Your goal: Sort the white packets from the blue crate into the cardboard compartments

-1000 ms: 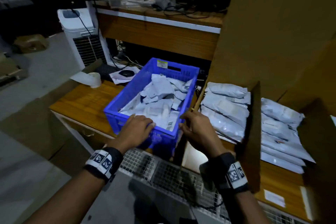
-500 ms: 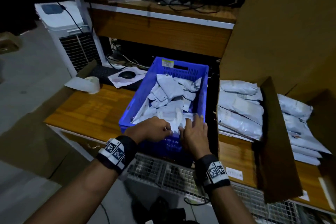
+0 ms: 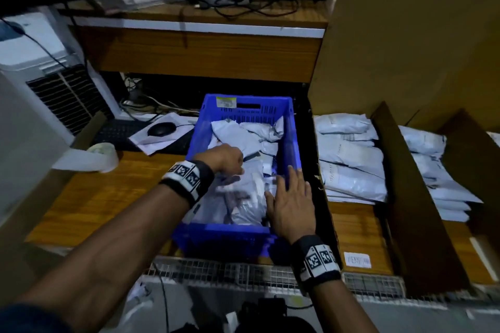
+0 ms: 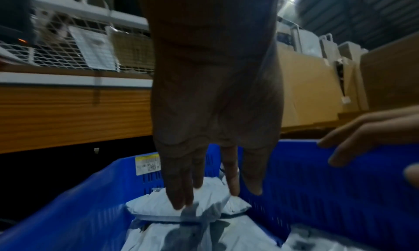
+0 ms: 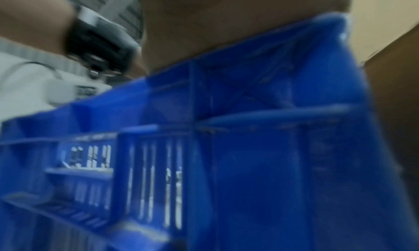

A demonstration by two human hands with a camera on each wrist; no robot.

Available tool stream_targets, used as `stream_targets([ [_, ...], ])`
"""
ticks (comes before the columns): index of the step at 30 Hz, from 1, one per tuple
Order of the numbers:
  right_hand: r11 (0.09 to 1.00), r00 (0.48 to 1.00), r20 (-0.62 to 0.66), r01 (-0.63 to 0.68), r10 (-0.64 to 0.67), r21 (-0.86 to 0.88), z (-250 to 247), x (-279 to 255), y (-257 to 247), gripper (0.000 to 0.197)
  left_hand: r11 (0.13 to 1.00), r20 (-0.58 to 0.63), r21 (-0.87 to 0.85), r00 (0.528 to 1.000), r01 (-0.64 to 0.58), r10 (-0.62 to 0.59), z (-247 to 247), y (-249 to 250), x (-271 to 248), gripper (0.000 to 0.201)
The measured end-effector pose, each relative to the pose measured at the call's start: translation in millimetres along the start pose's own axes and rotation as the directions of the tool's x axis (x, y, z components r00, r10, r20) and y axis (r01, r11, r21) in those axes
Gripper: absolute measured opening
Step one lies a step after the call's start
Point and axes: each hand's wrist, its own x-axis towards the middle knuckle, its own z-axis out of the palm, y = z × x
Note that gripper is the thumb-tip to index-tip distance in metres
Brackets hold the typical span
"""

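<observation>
Picking step in hand: left hand (image 3: 228,157) reaches fingers-down onto white packets (image 3: 243,192) in the blue crate (image 3: 288,127), right hand (image 3: 290,203) spread flat beside; next, grip one packet and carry it to a cardboard compartment (image 3: 351,224).

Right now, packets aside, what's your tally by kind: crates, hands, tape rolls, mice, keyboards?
blue crate: 1
hands: 2, left hand and right hand
tape roll: 1
mouse: 1
keyboard: 1
Total: 6
</observation>
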Motion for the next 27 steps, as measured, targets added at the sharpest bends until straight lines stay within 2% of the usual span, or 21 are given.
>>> stream_targets([
  [2, 1.000, 1.000, -0.003, -0.006, 0.006, -0.009, -2, -1, 0, 0.068, 0.997, -0.017, 0.063, 0.999, -0.040, 0.041, -5, 2, 22, 0.033],
  [4, 1.000, 1.000, -0.012, -0.016, 0.016, -0.014, -1, 0, -1, 0.067, 0.990, 0.020, 0.131, 0.998, -0.060, 0.058, -4, 6, 41, 0.042],
  [7, 1.000, 0.997, -0.074, -0.024, 0.023, -0.005, 4, -1, -1, 0.060, 0.975, 0.118, 0.221, 0.993, -0.032, 0.005, 11, 6, 63, 0.075],
  [9, 0.999, 0.996, -0.087, -0.029, 0.031, 0.020, 5, -1, 0, 0.056, 0.972, 0.071, 0.235, 0.997, -0.023, 0.006, 23, 1, 71, 0.090],
  [12, 0.998, 0.995, -0.089, -0.041, 0.045, 0.045, 5, 1, 0, 0.054, 0.969, -0.031, 0.243, 0.998, -0.042, 0.051, 33, -3, 72, 0.085],
  [14, 0.997, 0.993, -0.100, -0.052, 0.057, 0.057, 6, 1, 0, 0.053, 0.962, -0.154, 0.265, 0.982, -0.065, 0.109, 27, 1, 61, 0.070],
  [17, 0.997, 0.989, -0.134, -0.057, 0.064, 0.054, 4, 1, -1, 0.050, 0.965, -0.375, 0.243, 0.908, -0.097, 0.185, 1, 7, 35, 0.036],
  [19, 0.997, 0.987, -0.149, -0.053, 0.059, 0.049, 1, 0, -3, 0.049, 0.974, -0.472, 0.207, 0.862, -0.095, 0.184, -15, 7, 17, 0.020],
  [22, 0.997, 0.987, -0.146, -0.064, 0.071, 0.053, -1, -2, -6, 0.052, 0.983, -0.594, 0.124, 0.783, -0.138, 0.185, -32, 2, -6, 0.016],
  [24, 0.996, 0.984, -0.157, -0.073, 0.081, 0.053, -2, -1, -7, 0.056, 0.978, -0.659, 0.018, 0.733, -0.210, 0.169, -39, -2, -19, 0.023],
  [27, 0.991, 0.979, -0.178, -0.085, 0.103, 0.104, -4, -3, -8, 0.064, 0.946, -0.758, -0.110, 0.641, -0.306, 0.119, -51, -8, -46, 0.023],
])
